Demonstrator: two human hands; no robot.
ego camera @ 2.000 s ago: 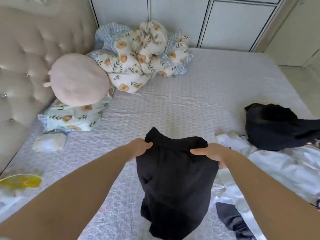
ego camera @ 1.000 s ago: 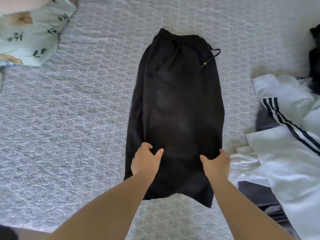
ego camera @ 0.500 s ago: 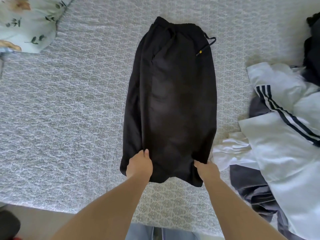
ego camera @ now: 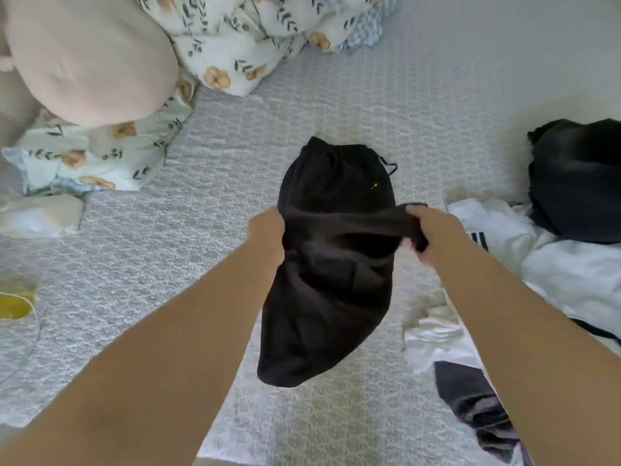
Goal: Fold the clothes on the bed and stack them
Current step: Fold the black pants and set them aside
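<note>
A home bedroom: quilted bed (ego camera: pixel 420 95), floral bedding (ego camera: pixel 242 38), scattered clothes (ego camera: pixel 554 264).

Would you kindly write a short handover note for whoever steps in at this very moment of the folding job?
Left hand: closed on the left end of the hem of the black trousers.
Right hand: closed on the right end of the hem; keep both grips.
Trousers: waistband end lies on the bed, hem end lifted toward it, fold half made.
Done: no folded stack shows yet.
Left: lay the hem over, finish folding, then the white striped garment, the black garment and the dark grey piece on the right, and stack them.
</note>
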